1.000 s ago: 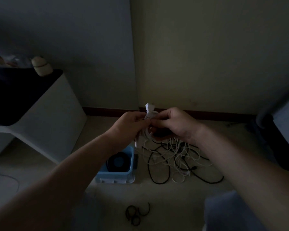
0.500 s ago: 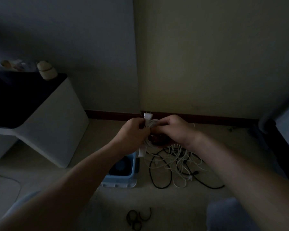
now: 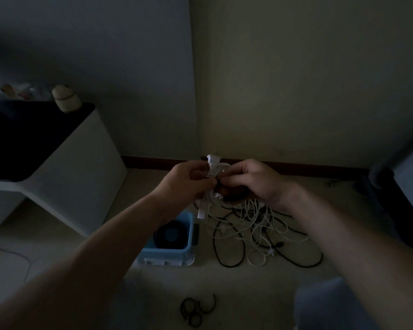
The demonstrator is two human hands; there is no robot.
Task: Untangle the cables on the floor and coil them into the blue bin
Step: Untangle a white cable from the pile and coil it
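Observation:
The room is dim. My left hand (image 3: 188,179) and my right hand (image 3: 253,179) meet in front of me, both pinching a bundle of white cable (image 3: 214,169) with a white plug end sticking up. A white connector hangs below the bundle. Strands run down from the bundle to a tangle of white and black cables (image 3: 258,232) on the floor. The blue bin (image 3: 167,254) stands on the floor left of the tangle, partly behind my left forearm, with a dark coil inside it.
A white cabinet with a black top (image 3: 57,163) stands at the left, a small jar (image 3: 66,98) on it. Black cable ties (image 3: 196,309) lie on the floor near me. Dark furniture (image 3: 403,186) fills the right edge. A thin wire (image 3: 14,254) lies at far left.
Both hands stay together on the white bundle, with slight shifts of the fingers. The view has moved a little.

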